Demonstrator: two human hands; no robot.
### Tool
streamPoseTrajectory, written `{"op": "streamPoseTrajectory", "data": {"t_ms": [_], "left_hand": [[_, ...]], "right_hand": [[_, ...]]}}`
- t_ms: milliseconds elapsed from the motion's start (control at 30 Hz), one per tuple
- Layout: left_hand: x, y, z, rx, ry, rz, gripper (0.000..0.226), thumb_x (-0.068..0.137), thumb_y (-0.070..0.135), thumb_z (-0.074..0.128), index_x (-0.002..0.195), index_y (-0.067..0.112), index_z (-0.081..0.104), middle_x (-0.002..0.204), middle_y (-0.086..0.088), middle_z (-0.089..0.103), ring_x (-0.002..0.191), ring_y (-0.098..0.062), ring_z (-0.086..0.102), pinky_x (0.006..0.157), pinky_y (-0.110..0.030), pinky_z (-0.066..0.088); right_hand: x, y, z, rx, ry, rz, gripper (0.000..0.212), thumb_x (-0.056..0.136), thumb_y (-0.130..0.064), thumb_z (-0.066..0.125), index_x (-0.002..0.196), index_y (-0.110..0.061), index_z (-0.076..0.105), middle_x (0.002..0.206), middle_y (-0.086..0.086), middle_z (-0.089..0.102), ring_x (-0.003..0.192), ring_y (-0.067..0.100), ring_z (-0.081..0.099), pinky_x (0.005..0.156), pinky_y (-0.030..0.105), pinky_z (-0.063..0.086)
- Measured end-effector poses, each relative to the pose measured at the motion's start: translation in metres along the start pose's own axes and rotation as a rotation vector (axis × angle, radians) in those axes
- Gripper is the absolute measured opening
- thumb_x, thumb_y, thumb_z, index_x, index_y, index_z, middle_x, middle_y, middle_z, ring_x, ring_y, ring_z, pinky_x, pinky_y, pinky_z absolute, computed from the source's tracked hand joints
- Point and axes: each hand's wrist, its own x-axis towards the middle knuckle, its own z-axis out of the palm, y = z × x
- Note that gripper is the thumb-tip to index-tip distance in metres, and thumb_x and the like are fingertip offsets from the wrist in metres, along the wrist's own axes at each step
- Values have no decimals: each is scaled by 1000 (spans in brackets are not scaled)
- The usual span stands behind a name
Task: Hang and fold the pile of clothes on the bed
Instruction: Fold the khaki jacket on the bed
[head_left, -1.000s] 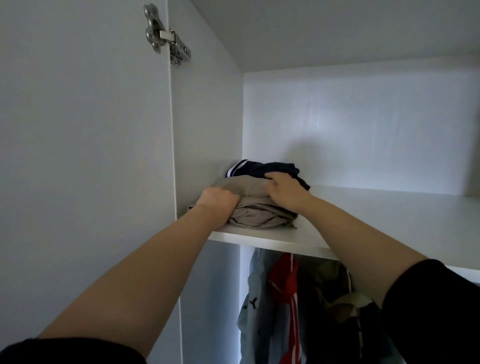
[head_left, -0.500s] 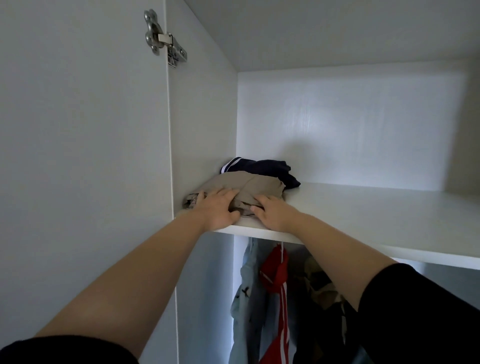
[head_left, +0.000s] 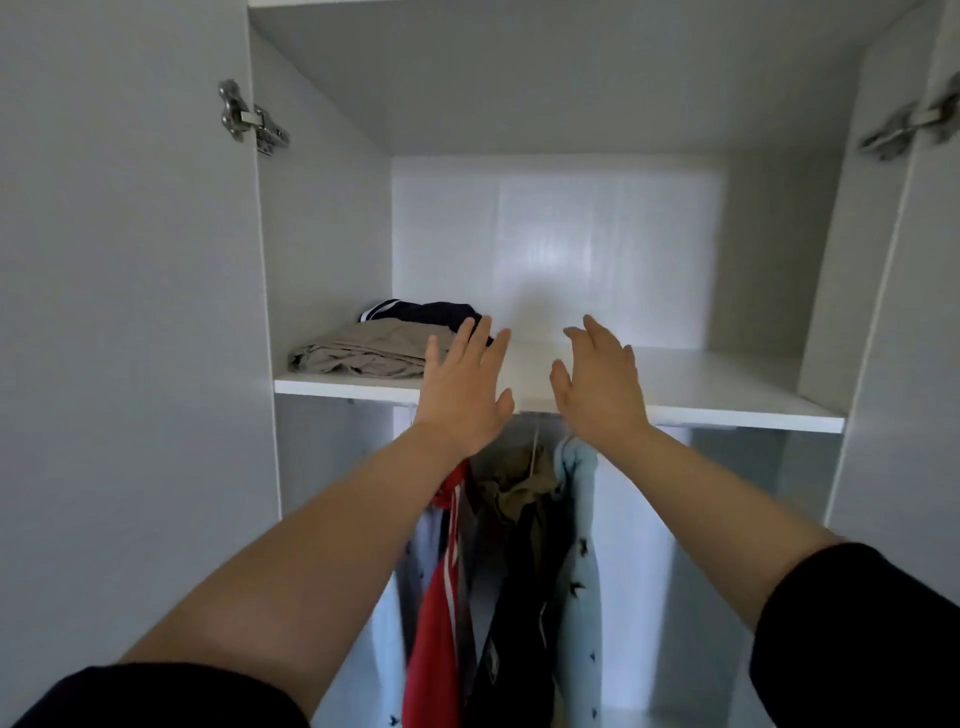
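A folded beige garment (head_left: 363, 354) lies at the left end of the white wardrobe shelf (head_left: 701, 387). Behind it sits a folded dark navy garment (head_left: 421, 313) with a white stripe. My left hand (head_left: 462, 387) hovers in front of the shelf edge, fingers straight and spread, just right of the beige garment and holding nothing. My right hand (head_left: 597, 379) is raised beside it, fingers relaxed and empty. Neither hand touches the clothes.
Below the shelf hang a red garment (head_left: 436, 613), a dark one (head_left: 519, 597), an olive one (head_left: 511, 488) and a pale blue one with stars (head_left: 579, 545). White wardrobe doors stand open left (head_left: 130, 338) and right (head_left: 904, 312), with metal hinges (head_left: 249, 119).
Both hands have let go of the beige garment and pulled back from the shelf, opening. The view has drawn back and shifted right, showing the whole compartment.
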Motion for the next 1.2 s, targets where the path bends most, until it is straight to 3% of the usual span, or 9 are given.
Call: {"op": "streamPoseTrajectory", "data": {"t_ms": [300, 600, 800, 1200], "left_hand": [[-113, 157, -71, -49, -70, -54, 71, 97, 40, 31, 151, 20, -10, 160, -5, -13, 147, -23, -12, 115, -53, -4], [-199, 233, -174, -59, -15, 133, 74, 95, 40, 38, 152, 18, -4, 160, -9, -5, 148, -27, -3, 115, -55, 3], [-282, 288, -251, -253, -41, 237, 72, 93, 36, 43, 153, 19, 5, 161, -7, -1, 147, -24, -1, 115, -55, 3], [-419, 448, -369, -548, -69, 514, 70, 95, 37, 40, 153, 22, 2, 161, -3, -2, 148, -23, -3, 115, -53, -1]], "right_hand": [[-145, 60, -138, -85, -25, 92, 48, 98, -26, 41, 143, -8, 35, 154, 13, 25, 142, 27, 22, 115, 48, 12], [-269, 67, -273, -209, 12, 185, 51, 92, -20, 49, 138, -2, 39, 150, 20, 31, 138, 34, 28, 110, 43, 22], [-375, 45, -364, -310, 24, 319, 52, 92, -22, 48, 140, -4, 37, 151, 18, 30, 138, 32, 28, 112, 46, 21], [-577, 32, -557, -586, -25, 568, 55, 96, -28, 44, 145, -8, 29, 155, 13, 25, 143, 28, 20, 116, 47, 17]]}}
